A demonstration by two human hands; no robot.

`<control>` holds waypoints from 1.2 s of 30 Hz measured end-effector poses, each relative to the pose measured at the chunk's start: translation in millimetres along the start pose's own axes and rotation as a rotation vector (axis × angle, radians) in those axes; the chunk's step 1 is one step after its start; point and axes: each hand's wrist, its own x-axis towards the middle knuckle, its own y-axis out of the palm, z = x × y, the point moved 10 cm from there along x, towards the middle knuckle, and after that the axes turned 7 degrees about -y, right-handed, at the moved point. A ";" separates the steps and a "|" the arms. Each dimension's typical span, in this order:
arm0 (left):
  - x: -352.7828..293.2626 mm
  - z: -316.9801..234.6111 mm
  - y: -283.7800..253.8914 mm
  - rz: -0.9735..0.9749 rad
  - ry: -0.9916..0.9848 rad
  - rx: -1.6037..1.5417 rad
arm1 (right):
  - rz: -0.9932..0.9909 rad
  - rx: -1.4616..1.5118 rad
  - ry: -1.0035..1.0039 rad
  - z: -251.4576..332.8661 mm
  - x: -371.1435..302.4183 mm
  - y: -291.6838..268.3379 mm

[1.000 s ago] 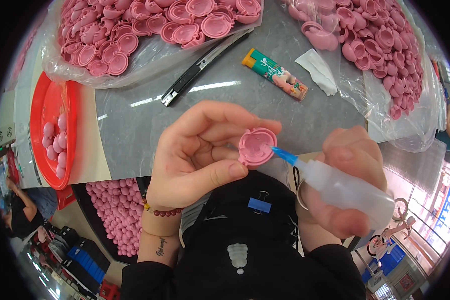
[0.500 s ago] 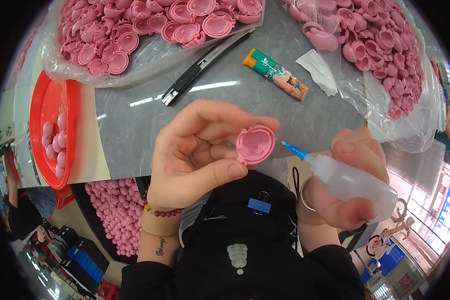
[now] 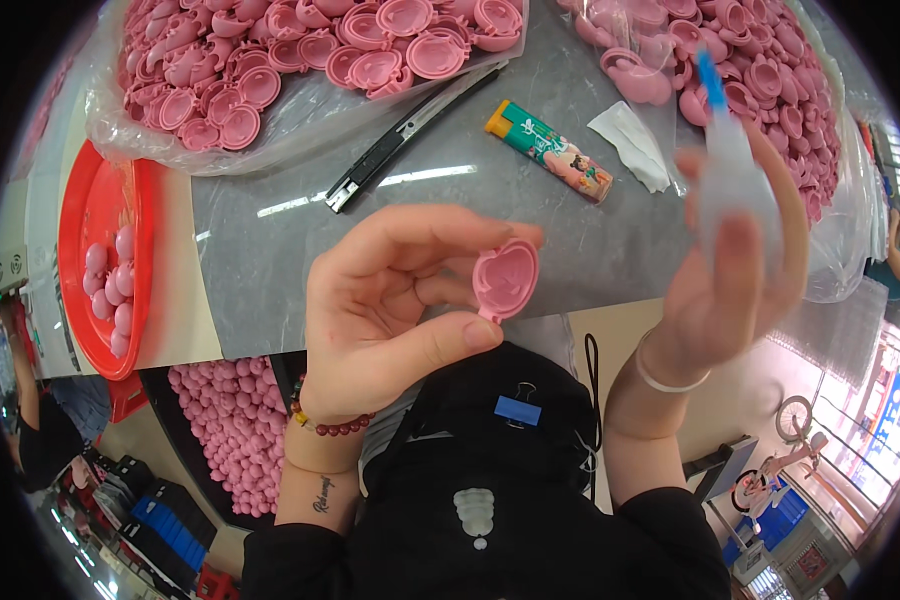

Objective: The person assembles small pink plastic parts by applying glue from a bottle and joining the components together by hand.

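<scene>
1. Fingers of the left hand pinch a small pink plastic shell, thumb under its lower edge and fingertips behind it, so its hollow face points toward the camera. The shell is held in the air just in front of the near edge of the grey table.
2. Right hand is closed around a clear squeeze bottle, raised with its blue nozzle pointing up and away; hand and bottle are blurred. The bottle is to the right of the shell and clear of it.
3. On the table beyond the shell lies a green and orange lighter, with a scrap of white paper just to its right.
4. A black utility knife lies slantwise to the left of the lighter.
5. At the table's far side, clear plastic sheets hold two heaps of pink shells: one at the far left, one at the far right.
6. At the table's left end sits a red tray with a few pink balls in it.
7. Below the table's near edge, left of the left wrist, a container of pink balls shows.
8. The left wrist wears a dark red bead bracelet; the right wrist wears a thin pale band.
</scene>
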 end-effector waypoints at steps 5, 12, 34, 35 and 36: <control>-2.4 1.0 -3.2 -0.022 -0.029 0.028 | 0.317 -0.017 0.142 -34.1 22.8 40.5; -0.9 8.1 -7.5 -0.051 -0.123 -0.074 | 0.490 -0.086 0.176 -42.0 19.5 66.0; -1.4 2.8 -9.0 0.009 -0.038 -0.191 | 0.649 -0.463 -0.127 -6.0 -44.3 28.5; -1.2 2.7 -8.8 0.011 -0.037 -0.196 | 0.660 -0.461 -0.123 -6.7 -44.4 28.2; -1.1 2.4 -8.5 0.014 -0.035 -0.196 | 0.659 -0.464 -0.125 -7.5 -43.5 27.3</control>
